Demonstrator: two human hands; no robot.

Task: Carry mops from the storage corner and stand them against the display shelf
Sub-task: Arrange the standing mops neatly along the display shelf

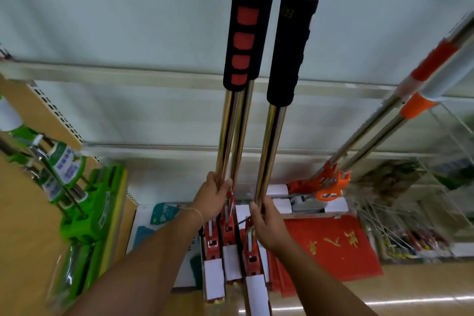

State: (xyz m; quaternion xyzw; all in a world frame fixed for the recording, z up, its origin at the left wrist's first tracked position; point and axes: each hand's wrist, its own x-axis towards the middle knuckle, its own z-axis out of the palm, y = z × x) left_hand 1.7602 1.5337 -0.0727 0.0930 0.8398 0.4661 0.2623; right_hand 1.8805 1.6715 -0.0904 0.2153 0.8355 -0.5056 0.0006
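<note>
Before the pale display shelf (154,33) we held three mops upright, their chrome poles rising past the top of the view. Our left hand (211,196) was curled round two poles (232,141) pressed side by side, gripping them below their black foam sleeves with red patches (242,41). Our right hand (266,223) was wrapped round the third pole (269,151), just right of the pair, below its plain black sleeve (289,49). The two hands were near each other but apart. Below the hands, closer to us than the shelf's foot, hung the three mop heads (230,259), red fittings with white card wrappers. Further right along the shelf two more mops with orange fittings (331,185) leaned against it at a slant, their heads resting at its foot. Beneath those lay a red sheet with gold characters (331,244). Left of the shelf, green mops in printed packaging (84,202) hung on a tan pegboard panel (28,226). At the shelf's far right end stood wire racks (420,213), too blurred for us to tell what they held.
</note>
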